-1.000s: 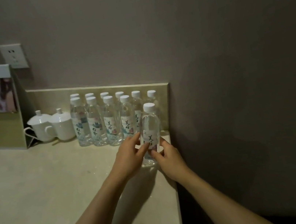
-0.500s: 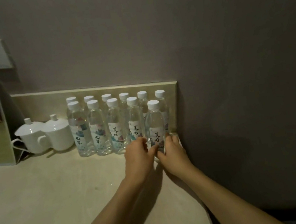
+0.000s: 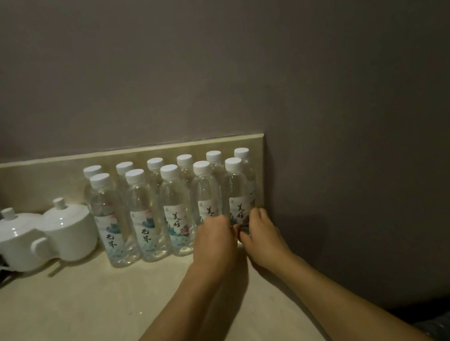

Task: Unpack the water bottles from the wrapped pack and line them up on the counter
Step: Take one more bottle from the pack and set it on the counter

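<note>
While both hands [image 3: 239,235] hide its base, their grip clasps the end bottle [image 3: 238,194].

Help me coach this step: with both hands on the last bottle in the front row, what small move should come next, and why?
Probably let go and draw both hands back. The rightmost front bottle stands upright on the counter, level with its four front-row neighbours, so the left hand and right hand seem to have nothing left to adjust with their grip low on it.

Eleven upright water bottles [image 3: 175,207], two rows, counter [image 3: 66,325]
</note>
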`<action>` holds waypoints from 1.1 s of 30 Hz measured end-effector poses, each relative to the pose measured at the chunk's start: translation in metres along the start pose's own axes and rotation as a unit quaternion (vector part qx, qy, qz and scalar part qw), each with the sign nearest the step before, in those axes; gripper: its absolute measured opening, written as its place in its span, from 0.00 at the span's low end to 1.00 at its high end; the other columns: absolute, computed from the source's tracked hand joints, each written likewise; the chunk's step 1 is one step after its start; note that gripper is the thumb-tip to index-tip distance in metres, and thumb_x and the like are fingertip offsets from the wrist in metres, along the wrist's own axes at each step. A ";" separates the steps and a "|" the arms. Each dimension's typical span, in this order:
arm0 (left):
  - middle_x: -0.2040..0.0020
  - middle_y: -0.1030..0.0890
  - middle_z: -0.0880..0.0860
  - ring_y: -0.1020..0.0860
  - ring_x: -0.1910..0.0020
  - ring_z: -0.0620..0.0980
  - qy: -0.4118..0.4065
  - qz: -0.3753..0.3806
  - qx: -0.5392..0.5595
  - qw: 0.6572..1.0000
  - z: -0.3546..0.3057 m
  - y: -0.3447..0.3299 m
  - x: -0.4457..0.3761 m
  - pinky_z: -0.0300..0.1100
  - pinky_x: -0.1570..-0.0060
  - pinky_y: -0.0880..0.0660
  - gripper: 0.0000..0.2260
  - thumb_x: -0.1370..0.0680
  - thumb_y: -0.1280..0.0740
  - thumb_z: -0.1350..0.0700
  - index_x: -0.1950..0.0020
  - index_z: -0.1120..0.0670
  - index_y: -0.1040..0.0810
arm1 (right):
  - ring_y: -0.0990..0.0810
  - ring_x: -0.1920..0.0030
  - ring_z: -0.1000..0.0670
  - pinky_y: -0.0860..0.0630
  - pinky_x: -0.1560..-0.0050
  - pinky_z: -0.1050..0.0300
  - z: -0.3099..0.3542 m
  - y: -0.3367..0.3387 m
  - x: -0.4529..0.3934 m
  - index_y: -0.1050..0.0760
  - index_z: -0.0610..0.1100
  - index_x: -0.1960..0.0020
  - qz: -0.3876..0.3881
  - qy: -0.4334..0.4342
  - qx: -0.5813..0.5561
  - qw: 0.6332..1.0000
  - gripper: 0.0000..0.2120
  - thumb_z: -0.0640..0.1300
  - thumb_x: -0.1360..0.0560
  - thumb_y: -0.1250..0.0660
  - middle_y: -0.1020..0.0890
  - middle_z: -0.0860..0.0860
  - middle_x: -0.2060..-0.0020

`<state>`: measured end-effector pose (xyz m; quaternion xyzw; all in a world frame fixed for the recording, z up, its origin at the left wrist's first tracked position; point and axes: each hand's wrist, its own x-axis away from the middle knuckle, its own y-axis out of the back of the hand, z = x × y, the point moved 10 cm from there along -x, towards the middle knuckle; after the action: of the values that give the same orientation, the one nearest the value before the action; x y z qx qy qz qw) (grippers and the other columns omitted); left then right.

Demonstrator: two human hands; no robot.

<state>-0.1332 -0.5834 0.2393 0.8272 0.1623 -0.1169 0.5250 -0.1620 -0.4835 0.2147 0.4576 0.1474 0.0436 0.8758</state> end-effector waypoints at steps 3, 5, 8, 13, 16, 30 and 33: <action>0.55 0.17 0.57 0.18 0.55 0.54 -0.005 0.009 -0.011 1.000 -0.002 -0.005 -0.003 0.49 0.50 0.20 0.11 0.19 0.37 0.54 0.50 0.58 0.18 | 0.26 0.39 0.41 0.26 0.41 0.46 -0.001 -0.001 -0.004 0.36 0.39 0.35 -0.003 -0.005 -0.003 1.000 0.19 0.47 0.21 0.38 0.32 0.43 0.36; 0.56 0.18 0.54 0.19 0.57 0.52 -0.004 0.005 -0.025 1.000 -0.004 -0.006 -0.005 0.46 0.52 0.20 0.09 0.19 0.37 0.55 0.50 0.57 0.19 | 0.27 0.38 0.41 0.27 0.40 0.47 -0.001 -0.003 -0.006 0.37 0.39 0.33 -0.001 -0.004 0.000 1.000 0.20 0.46 0.21 0.38 0.32 0.42 0.35; 0.59 0.20 0.54 0.20 0.59 0.52 -0.004 0.005 -0.037 0.999 -0.005 -0.007 -0.009 0.45 0.54 0.20 0.07 0.20 0.36 0.57 0.52 0.57 0.18 | 0.28 0.36 0.41 0.28 0.40 0.48 0.000 -0.004 -0.010 0.39 0.37 0.32 0.004 -0.005 0.012 1.000 0.22 0.45 0.21 0.38 0.32 0.40 0.34; 0.59 0.20 0.55 0.20 0.60 0.53 0.003 0.008 -0.046 0.999 -0.003 -0.008 -0.010 0.46 0.55 0.20 0.07 0.20 0.36 0.59 0.53 0.58 0.18 | 0.29 0.35 0.39 0.29 0.39 0.48 0.004 -0.005 -0.011 0.43 0.34 0.28 0.024 -0.003 0.042 0.999 0.25 0.44 0.20 0.40 0.33 0.37 0.32; 0.58 0.19 0.55 0.19 0.57 0.53 0.000 0.011 -0.042 0.999 -0.003 -0.009 -0.008 0.47 0.54 0.20 0.07 0.20 0.36 0.58 0.52 0.57 0.19 | 0.29 0.35 0.39 0.29 0.38 0.48 0.005 -0.005 -0.010 0.42 0.34 0.29 0.028 -0.003 0.050 0.998 0.24 0.44 0.20 0.40 0.32 0.36 0.32; 0.58 0.17 0.56 0.20 0.59 0.51 0.000 -0.015 0.082 0.997 0.007 0.011 0.016 0.46 0.54 0.21 0.11 0.19 0.40 0.55 0.52 0.58 0.19 | 0.26 0.38 0.38 0.27 0.44 0.47 0.002 0.009 0.012 0.39 0.40 0.31 -0.024 -0.078 -0.005 0.997 0.28 0.55 0.23 0.37 0.30 0.40 0.35; 0.57 0.17 0.54 0.19 0.58 0.50 -0.001 -0.020 0.112 0.994 0.012 0.022 0.024 0.47 0.52 0.20 0.11 0.19 0.39 0.54 0.50 0.57 0.19 | 0.24 0.41 0.40 0.26 0.46 0.48 0.009 0.019 0.025 0.35 0.41 0.35 -0.059 -0.076 -0.029 0.995 0.24 0.55 0.23 0.36 0.28 0.42 0.38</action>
<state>-0.1032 -0.5991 0.2439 0.8771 0.1641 -0.1455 0.4272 -0.1342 -0.4746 0.2297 0.4247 0.1062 -0.0385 0.8982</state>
